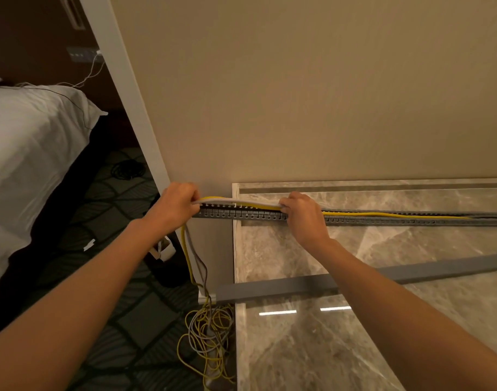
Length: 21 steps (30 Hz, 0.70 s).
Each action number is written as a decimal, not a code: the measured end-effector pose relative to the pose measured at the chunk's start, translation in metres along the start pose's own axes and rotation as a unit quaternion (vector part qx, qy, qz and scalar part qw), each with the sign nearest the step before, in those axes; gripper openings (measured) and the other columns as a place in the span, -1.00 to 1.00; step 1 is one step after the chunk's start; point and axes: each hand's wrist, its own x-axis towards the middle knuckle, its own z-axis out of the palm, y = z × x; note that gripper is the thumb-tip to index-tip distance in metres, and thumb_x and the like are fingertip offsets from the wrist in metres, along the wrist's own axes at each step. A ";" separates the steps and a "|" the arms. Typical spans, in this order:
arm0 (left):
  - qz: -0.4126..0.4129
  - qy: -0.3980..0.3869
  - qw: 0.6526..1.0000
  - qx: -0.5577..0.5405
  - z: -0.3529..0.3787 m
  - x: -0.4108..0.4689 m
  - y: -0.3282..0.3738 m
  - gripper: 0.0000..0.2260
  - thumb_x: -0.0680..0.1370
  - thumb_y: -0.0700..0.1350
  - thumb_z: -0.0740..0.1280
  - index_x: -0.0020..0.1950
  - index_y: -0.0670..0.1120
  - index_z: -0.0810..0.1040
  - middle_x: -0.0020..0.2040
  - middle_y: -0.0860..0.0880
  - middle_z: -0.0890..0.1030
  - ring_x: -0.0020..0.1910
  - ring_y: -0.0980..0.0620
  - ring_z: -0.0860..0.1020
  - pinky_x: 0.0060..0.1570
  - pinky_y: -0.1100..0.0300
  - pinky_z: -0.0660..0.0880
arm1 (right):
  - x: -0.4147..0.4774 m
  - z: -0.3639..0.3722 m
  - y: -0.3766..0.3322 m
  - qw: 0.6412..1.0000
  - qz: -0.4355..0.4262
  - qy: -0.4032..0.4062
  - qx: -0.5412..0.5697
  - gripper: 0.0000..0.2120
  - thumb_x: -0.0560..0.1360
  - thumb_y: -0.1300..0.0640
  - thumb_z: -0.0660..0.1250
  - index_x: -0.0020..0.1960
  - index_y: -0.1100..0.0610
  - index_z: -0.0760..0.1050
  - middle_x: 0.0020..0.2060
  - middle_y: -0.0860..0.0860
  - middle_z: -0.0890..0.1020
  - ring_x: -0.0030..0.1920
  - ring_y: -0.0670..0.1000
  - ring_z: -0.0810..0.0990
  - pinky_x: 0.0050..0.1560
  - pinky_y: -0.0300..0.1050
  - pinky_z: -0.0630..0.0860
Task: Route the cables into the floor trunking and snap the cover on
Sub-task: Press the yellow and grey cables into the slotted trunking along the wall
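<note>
**While the cover (284,287) lies aside, cables (241,201) go into the trunking (241,215)**

Cable-laying is the step in hand. The left hand (175,206) grips the yellow and grey cables at the trunking's nine o'clock end. The right hand (302,214), fingers curled, pinches them against the channel; toward three o'clock the yellow one already lies inside. The cover rests on the marble floor (298,348) at six o'clock. Next, I judge, the raised span needs pressing in.

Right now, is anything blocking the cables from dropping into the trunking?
Nothing visible. The cables arch just above the open trunking between the left hand and right hand; the cover lies apart on the floor.
</note>
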 end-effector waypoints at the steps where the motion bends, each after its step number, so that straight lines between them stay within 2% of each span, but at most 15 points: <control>1: 0.012 -0.008 1.000 -0.005 -0.002 0.002 -0.003 -0.92 0.51 -0.30 0.31 -0.06 -0.28 0.59 -0.27 -0.07 0.49 -0.23 -0.03 0.47 -0.34 0.20 0.36 | 0.000 0.000 0.000 1.000 0.000 0.000 0.000 -0.82 0.51 0.39 0.19 -0.08 0.33 0.57 -0.10 0.23 0.58 -0.04 0.21 0.53 -0.23 -0.12 0.24; 5: 0.026 -0.049 0.998 -0.014 -0.004 0.006 -0.009 -0.91 0.55 -0.29 0.27 -0.12 -0.14 0.52 -0.36 0.09 0.39 -0.34 0.13 0.39 -0.40 0.35 0.29 | 0.000 -0.001 0.000 1.000 -0.004 -0.003 -0.004 -0.83 0.52 0.38 0.19 -0.07 0.33 0.56 -0.09 0.23 0.58 -0.03 0.22 0.53 -0.22 -0.12 0.22; 8: 0.038 -0.071 0.997 0.014 0.001 0.007 -0.012 -0.78 0.56 -0.32 0.19 -0.19 -0.04 0.34 -0.31 0.06 0.37 -0.28 0.06 0.38 -0.42 0.30 0.27 | 0.000 0.000 0.001 1.000 -0.009 -0.002 -0.006 -0.84 0.51 0.39 0.20 -0.05 0.33 0.56 -0.08 0.23 0.58 -0.02 0.22 0.53 -0.22 -0.11 0.24; 10: 0.055 -0.071 0.996 0.021 0.001 0.008 -0.012 -0.84 0.56 -0.31 0.21 -0.14 -0.08 0.39 -0.21 0.00 0.44 -0.18 0.01 0.43 -0.34 0.25 0.33 | 0.000 0.000 0.004 1.000 -0.007 -0.002 -0.007 -0.84 0.50 0.40 0.20 -0.06 0.33 0.56 -0.08 0.23 0.58 -0.03 0.23 0.53 -0.22 -0.11 0.25; 13: 0.078 -0.063 0.995 0.012 -0.002 0.009 -0.012 -0.93 0.54 -0.27 0.29 -0.04 -0.19 0.56 -0.12 -0.04 0.47 -0.09 0.00 0.45 -0.11 0.16 0.36 | 0.000 -0.001 0.010 1.000 0.000 -0.004 -0.009 -0.82 0.51 0.40 0.18 -0.05 0.33 0.56 -0.08 0.23 0.58 -0.03 0.22 0.52 -0.22 -0.11 0.21; 17: 0.096 -0.063 0.993 0.018 0.001 0.009 0.000 -0.87 0.56 -0.23 0.28 0.01 -0.23 0.58 -0.12 -0.03 0.44 -0.10 0.03 0.40 -0.10 0.19 0.28 | -0.001 -0.006 0.021 1.000 0.016 -0.009 -0.010 -0.81 0.53 0.39 0.17 -0.03 0.32 0.56 -0.07 0.23 0.59 -0.01 0.22 0.52 -0.21 -0.12 0.23; 21: 0.078 -0.057 0.995 0.028 0.011 0.009 0.012 -0.89 0.56 -0.18 0.27 -0.01 -0.17 0.57 -0.13 -0.04 0.48 -0.12 0.02 0.43 -0.13 0.17 0.33 | -0.003 -0.012 0.029 0.999 0.032 -0.021 0.012 -0.79 0.55 0.35 0.17 -0.01 0.34 0.58 -0.06 0.25 0.59 -0.01 0.24 0.53 -0.10 0.02 0.44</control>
